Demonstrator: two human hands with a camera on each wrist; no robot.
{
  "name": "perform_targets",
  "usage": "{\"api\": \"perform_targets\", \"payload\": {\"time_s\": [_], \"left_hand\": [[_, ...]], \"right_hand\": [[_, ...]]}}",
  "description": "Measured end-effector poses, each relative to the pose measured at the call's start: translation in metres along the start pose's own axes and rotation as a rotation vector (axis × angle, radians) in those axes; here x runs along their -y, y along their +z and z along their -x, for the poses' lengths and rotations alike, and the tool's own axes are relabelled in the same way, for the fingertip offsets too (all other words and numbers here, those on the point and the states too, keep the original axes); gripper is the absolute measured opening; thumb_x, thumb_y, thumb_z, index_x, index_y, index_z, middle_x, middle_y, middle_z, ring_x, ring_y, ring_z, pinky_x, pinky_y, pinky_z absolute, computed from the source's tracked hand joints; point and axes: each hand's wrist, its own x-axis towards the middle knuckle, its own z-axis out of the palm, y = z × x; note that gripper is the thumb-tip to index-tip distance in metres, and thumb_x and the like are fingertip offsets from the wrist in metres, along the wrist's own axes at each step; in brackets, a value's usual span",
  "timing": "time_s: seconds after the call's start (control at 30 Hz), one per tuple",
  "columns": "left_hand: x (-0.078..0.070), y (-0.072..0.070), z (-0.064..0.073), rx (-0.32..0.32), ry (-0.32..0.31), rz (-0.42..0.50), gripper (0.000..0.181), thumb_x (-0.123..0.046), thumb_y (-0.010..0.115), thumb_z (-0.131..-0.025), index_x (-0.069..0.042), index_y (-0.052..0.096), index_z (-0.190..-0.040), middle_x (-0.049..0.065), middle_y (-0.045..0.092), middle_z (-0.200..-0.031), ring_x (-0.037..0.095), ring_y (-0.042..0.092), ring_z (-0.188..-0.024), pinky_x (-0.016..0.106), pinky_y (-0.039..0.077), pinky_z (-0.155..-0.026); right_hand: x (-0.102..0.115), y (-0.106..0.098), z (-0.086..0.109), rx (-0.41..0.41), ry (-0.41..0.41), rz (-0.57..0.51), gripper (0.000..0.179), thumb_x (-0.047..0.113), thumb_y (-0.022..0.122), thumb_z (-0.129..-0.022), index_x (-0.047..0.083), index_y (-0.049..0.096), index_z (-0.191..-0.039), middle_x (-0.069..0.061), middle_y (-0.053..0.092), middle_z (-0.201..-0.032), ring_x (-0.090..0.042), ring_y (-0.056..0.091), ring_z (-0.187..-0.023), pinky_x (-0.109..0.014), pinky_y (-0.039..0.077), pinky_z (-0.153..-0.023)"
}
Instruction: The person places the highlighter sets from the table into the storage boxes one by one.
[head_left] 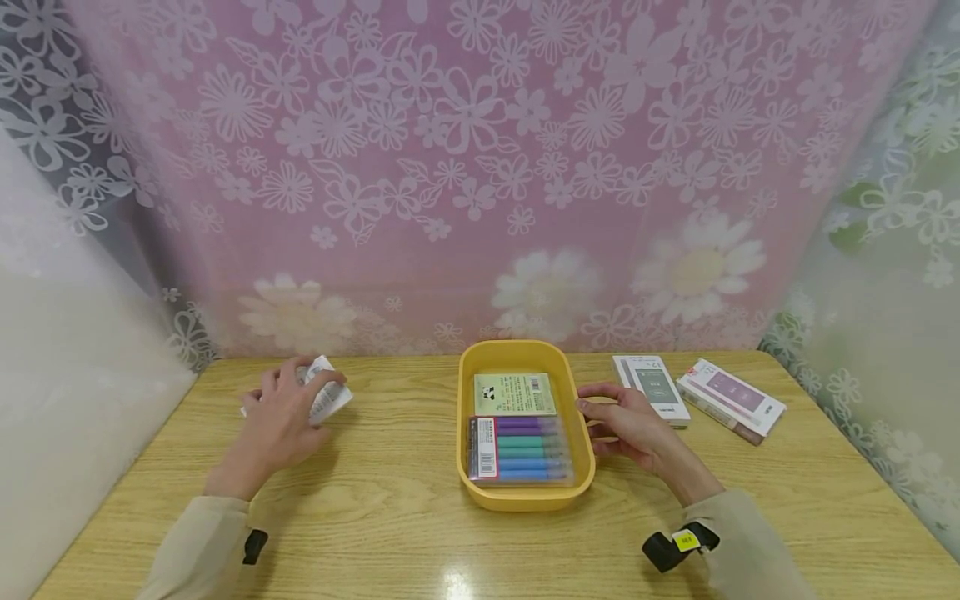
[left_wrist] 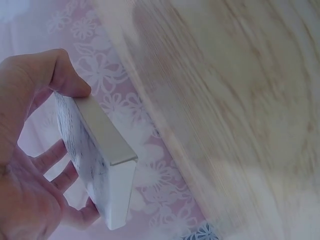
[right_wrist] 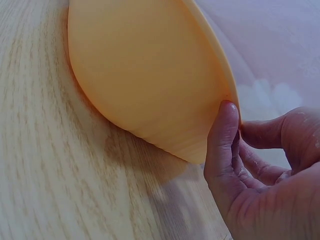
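Observation:
At the left of the table, my left hand (head_left: 281, 421) grips a small white box (head_left: 330, 398) covered in fine print. The left wrist view shows the box (left_wrist: 95, 150) edge-on, its sides between thumb and fingers. A yellow plastic tray (head_left: 525, 500) stands at the middle of the table. My right hand (head_left: 630, 425) pinches its right rim, with one finger along the outer wall in the right wrist view. Inside the tray lie a pale green packet (head_left: 517, 393) with a panda picture and, nearer me, a clear pack of purple, green and blue pens (head_left: 528, 450).
Right of the tray, behind my right hand, lies a white box with a grey-green panel (head_left: 652, 387). Beside it is another white box with a purple panel (head_left: 731, 398), set at an angle. A pink flowered curtain (head_left: 480, 183) hangs along the table's back edge.

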Motion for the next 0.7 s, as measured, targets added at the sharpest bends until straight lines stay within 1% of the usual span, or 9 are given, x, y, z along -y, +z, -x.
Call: {"api": "perform_targets", "payload": {"time_s": [0.2, 0.33, 0.5, 0.7], "left_hand": [[-0.006, 0.001, -0.001, -0.011, 0.006, 0.018, 0.059, -0.011, 0.075, -0.076, -0.027, 0.060, -0.131, 0.026, 0.036, -0.151, 0.058, 0.041, -0.121, 0.076, 0.039, -0.076], [-0.011, 0.002, -0.002, -0.023, 0.011, 0.030, 0.061, -0.011, 0.077, -0.076, -0.027, 0.060, -0.132, 0.027, 0.038, -0.150, 0.058, 0.041, -0.124, 0.075, 0.039, -0.078], [-0.019, 0.003, -0.006, -0.042, 0.018, 0.036, 0.063, -0.009, 0.075, -0.073, -0.028, 0.059, -0.132, 0.027, 0.041, -0.148, 0.057, 0.041, -0.125, 0.077, 0.038, -0.080], [-0.026, 0.005, -0.009, -0.043, 0.032, 0.053, 0.065, -0.009, 0.075, -0.072, -0.028, 0.060, -0.133, 0.023, 0.040, -0.149, 0.055, 0.040, -0.126, 0.075, 0.039, -0.082]], "right_hand": [[0.000, -0.001, 0.000, -0.003, -0.001, -0.002, 0.047, 0.024, 0.063, -0.101, 0.004, 0.048, -0.142, 0.001, 0.073, -0.093, -0.013, 0.070, -0.077, -0.025, 0.059, -0.062], [0.000, -0.001, 0.000, -0.001, -0.001, -0.002, 0.048, 0.024, 0.063, -0.102, 0.003, 0.047, -0.142, 0.001, 0.073, -0.092, -0.012, 0.070, -0.077, -0.024, 0.059, -0.062], [-0.001, -0.001, 0.000, -0.002, -0.001, 0.000, 0.049, 0.024, 0.063, -0.102, 0.003, 0.047, -0.143, 0.001, 0.073, -0.093, -0.012, 0.070, -0.077, -0.024, 0.059, -0.062], [0.000, 0.000, 0.000, -0.006, -0.003, 0.002, 0.048, 0.023, 0.062, -0.102, 0.003, 0.047, -0.142, 0.001, 0.073, -0.094, -0.013, 0.070, -0.077, -0.025, 0.059, -0.062]]}}
